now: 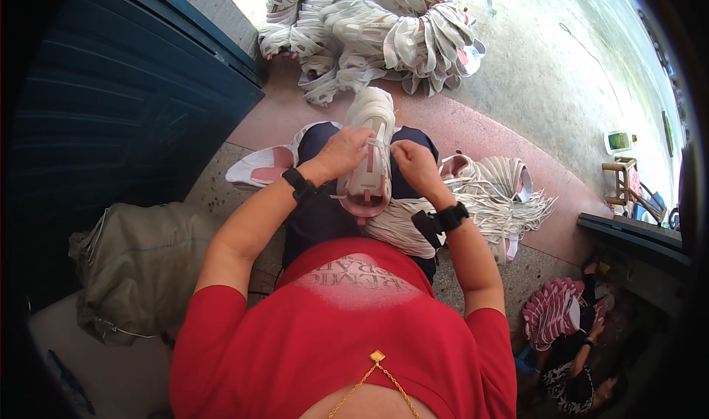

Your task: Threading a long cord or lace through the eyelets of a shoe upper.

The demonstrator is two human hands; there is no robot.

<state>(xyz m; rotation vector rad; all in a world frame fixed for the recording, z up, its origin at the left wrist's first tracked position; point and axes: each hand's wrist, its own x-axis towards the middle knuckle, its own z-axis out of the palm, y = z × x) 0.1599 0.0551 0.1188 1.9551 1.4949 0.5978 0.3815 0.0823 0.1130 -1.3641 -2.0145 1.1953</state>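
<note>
A bunch of pale laces (402, 225) lies over the right thigh. A white-and-pink shoe (357, 177) rests on the lap, toe away; the left hand's (346, 152) bent fingers touch its upper, and the right hand's (416, 168) curl just beside it. Whether either pinches a lace I cannot tell. A sack (151, 260) stands left; heaped shoes (399, 35) lie beyond the knees. A co-worker (580, 363), lower right, is dim, partly hidden.
</note>
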